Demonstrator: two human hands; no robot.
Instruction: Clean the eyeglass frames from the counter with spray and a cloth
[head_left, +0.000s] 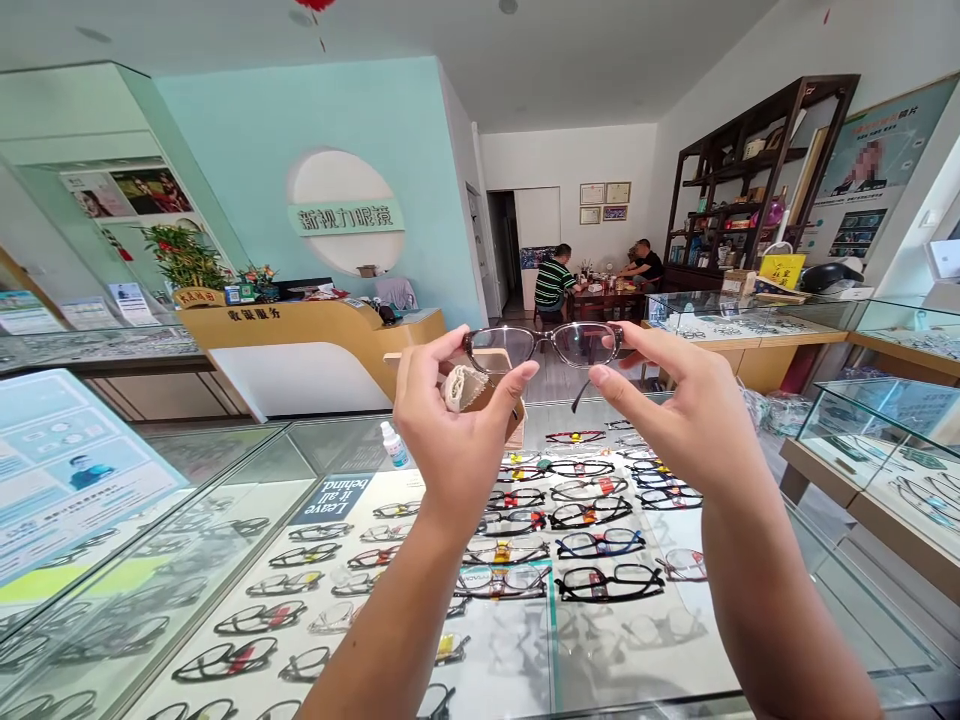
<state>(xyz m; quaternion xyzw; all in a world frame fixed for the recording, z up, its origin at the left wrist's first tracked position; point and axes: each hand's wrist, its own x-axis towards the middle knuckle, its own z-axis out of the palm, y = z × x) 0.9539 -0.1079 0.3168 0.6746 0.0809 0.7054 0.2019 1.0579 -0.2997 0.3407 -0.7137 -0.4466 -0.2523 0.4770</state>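
Observation:
A pair of dark-framed eyeglasses (544,338) is held up level above the glass display case (780,560), lenses side by side. My left hand (457,430) pinches the left end of the frame between thumb and fingers. At the opposite end, my right hand (671,400) grips the rim near the hinge in the same way. One temple arm hangs down below the right lens. Behind my left hand, partly hidden, are a rolled beige cloth (463,387) and a wooden stand (516,430). Beyond my left wrist stands a small white bottle (393,444).
Several rows of eyeglasses (595,512) lie inside the case below my hands. A printed sign (79,470) leans at the left. Across the floor stands a wooden counter (315,340). Two people (555,283) sit at a table at the back. Another glass case (892,450) is on the right.

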